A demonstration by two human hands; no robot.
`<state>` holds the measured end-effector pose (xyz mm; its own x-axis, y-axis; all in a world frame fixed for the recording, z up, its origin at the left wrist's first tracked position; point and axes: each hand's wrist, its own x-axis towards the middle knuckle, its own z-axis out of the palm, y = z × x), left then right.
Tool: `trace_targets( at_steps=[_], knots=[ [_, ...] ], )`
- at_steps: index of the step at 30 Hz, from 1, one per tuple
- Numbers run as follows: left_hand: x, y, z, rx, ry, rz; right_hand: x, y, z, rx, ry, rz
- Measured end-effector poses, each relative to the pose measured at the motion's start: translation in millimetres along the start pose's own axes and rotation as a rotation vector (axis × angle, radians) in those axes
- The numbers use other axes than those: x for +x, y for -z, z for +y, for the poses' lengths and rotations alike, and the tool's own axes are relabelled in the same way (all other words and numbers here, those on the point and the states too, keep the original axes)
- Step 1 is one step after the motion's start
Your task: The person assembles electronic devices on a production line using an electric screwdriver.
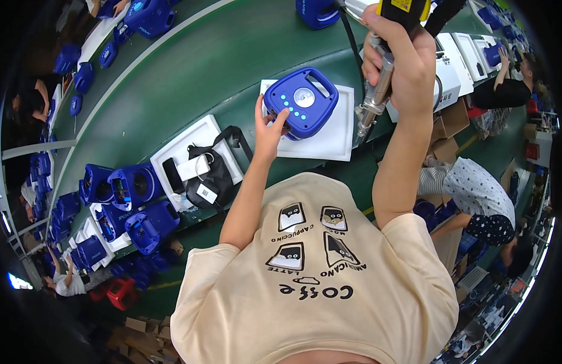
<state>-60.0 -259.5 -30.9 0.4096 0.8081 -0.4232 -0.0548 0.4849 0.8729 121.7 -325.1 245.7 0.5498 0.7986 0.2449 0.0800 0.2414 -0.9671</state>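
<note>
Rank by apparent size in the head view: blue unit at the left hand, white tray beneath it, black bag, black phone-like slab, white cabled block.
1. White tray, by outline, partly covered.
2. Blue unit.
3. Black bag.
4. Black phone-like slab and white cabled block: too alike to rank.

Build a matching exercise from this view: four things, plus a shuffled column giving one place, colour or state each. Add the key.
Things
1. Case
2. Tool
3. Bag
4. T-shirt

Places, colours, states
A. Cream with a dark print
B. Gripped in the right hand
C. Black, on the white tray to the person's left
D. Blue, touched by the left hand

Pairs: 1-D, 2-B, 3-C, 4-A
</note>
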Motion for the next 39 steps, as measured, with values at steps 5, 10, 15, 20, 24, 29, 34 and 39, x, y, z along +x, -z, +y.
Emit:
trace_targets(
  at_steps=[5, 10, 15, 20, 24, 29, 34, 39],
  knots=[
    [3.0, 3.8, 15.5, -0.012, 0.115, -0.100, -0.7, 18.2, -0.1, 0.028, -0.003, 0.043],
    [4.7, 5.8, 10.7, -0.071, 0.125, -0.094, 0.8, 44.5, -8.4, -0.015, -0.033, 0.055],
    [7.5, 14.5, 9.6, -0.053, 0.118, -0.097, 7.6, 57.4, -10.2, -0.080, -0.056, 0.104],
    [-11.0, 9.0, 16.8, -0.025, 0.036, -0.107, 14.2, 61.5, -12.7, -0.092, -0.043, 0.106],
    [-51.0, 11.3, 44.5, -0.066, -0.190, -0.114, 20.8, 70.4, -9.8, -0.051, -0.050, 0.128],
    [-75.8, 23.8, 87.3, -0.054, -0.391, -0.129, 27.9, 67.9, -6.7, -0.053, -0.030, 0.158],
    [-69.8, 38.1, 116.0, -0.163, -0.528, -0.090, 39.0, 51.5, 1.6, -0.085, -0.059, 0.155],
    [-21.1, 53.4, 132.5, -0.326, -0.390, 0.018, 45.7, 40.2, 5.4, -0.089, -0.032, 0.141]
  ],
)
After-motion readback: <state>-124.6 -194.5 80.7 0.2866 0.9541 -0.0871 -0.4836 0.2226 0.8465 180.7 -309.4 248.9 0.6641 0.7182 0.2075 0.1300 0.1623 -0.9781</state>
